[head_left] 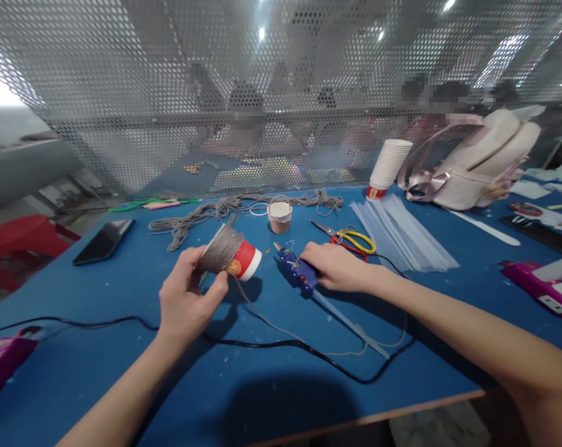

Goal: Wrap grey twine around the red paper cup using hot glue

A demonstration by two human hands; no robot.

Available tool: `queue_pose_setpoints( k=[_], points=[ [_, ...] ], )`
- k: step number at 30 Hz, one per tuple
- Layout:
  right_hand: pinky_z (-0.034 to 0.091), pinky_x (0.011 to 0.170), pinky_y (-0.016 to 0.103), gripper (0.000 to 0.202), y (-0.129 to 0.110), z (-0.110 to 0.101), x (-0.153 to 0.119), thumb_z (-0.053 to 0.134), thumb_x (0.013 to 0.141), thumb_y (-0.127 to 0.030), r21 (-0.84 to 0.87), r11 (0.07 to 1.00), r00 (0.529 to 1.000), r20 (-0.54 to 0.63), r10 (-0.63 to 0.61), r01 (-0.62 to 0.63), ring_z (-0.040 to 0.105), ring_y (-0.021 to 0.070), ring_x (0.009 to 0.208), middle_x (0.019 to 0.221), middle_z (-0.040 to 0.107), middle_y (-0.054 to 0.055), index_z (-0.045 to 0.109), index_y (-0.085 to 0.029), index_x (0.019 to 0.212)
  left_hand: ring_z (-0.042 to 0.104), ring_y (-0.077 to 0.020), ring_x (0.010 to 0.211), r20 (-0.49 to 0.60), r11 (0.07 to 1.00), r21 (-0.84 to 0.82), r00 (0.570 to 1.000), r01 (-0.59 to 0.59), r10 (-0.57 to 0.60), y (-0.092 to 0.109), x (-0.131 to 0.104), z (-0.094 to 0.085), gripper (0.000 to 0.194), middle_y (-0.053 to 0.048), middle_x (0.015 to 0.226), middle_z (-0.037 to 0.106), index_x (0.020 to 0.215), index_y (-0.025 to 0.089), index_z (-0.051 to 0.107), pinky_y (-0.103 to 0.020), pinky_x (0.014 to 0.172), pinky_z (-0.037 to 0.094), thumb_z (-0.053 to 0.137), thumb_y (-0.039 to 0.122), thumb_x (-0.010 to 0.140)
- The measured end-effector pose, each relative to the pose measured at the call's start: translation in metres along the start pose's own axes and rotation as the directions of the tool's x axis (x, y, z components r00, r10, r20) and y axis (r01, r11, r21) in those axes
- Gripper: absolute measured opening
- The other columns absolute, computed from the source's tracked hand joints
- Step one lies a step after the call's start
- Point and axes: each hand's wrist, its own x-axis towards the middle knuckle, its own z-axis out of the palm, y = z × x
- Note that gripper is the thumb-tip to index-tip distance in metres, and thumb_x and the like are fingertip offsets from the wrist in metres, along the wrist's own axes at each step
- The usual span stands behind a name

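My left hand (190, 295) grips a red-and-white paper cup (247, 261), tilted on its side above the table. Grey cord (223, 249) is wound round much of the cup, and its loose tail trails down to the right across the table. My right hand (330, 266) is closed round a blue hot glue gun (297, 270), its nozzle pointing up and left toward the cup, a short way apart from it. A long clear glue stick (350, 323) sticks out of the gun's rear. Behind the gun lie scissors (355, 239) with yellow and red handles.
On the blue table (169, 385) stand a small wrapped cup (280, 218) and a stack of paper cups (388, 164). Grey cord (192, 220), glue sticks (402, 233), a phone (104, 241) and a backpack (476, 164) lie around. A black cable (262, 343) crosses in front.
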Motion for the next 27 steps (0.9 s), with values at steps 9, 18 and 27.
queue_pose_setpoints(
  k=[9, 18, 27],
  points=[
    [0.037, 0.083, 0.038, 0.032, 0.009, 0.002, 0.059, 0.051, 0.08, -0.012, -0.096, 0.984, 0.978, 0.156, -0.137, 0.153, 0.055, 0.0261, 0.099, 0.109, 0.061, 0.015, 0.06, -0.011, 0.11, 0.056, -0.0152, 0.075, 0.061, 0.995, 0.094, 0.998, -0.039, 0.033, -0.007, -0.007, 0.006, 0.028, -0.002, 0.086, 0.057, 0.104, 0.021, 0.055, -0.029, 0.067, 0.051, 0.058, 0.023, 0.076],
    [0.048, 0.082, 0.034, 0.033, -0.045, -0.012, 0.044, 0.052, 0.073, -0.008, 0.868, 0.452, 0.947, 0.061, 0.314, -0.206, 0.062, 0.0186, 0.092, 0.104, 0.064, 0.011, 0.055, -0.013, 0.105, 0.054, -0.0169, 0.076, -0.001, 0.967, 0.216, 0.991, -0.134, 0.137, -0.004, -0.007, 0.003, 0.027, -0.002, 0.085, 0.055, 0.104, 0.021, 0.054, -0.033, 0.067, 0.049, 0.059, 0.022, 0.077],
    [0.041, 0.051, 0.02, 0.031, -0.106, -0.008, 0.033, 0.065, 0.061, -0.014, 0.863, -0.43, 0.926, 0.353, 0.136, -0.266, 0.054, 0.0062, 0.054, 0.079, 0.056, -0.003, 0.054, -0.017, 0.089, 0.056, -0.0177, 0.076, 0.03, 0.848, 0.381, 0.921, -0.369, 0.388, 0.011, -0.007, 0.006, 0.03, -0.003, 0.084, 0.058, 0.104, 0.02, 0.054, -0.032, 0.068, 0.049, 0.062, 0.015, 0.075]
  ],
)
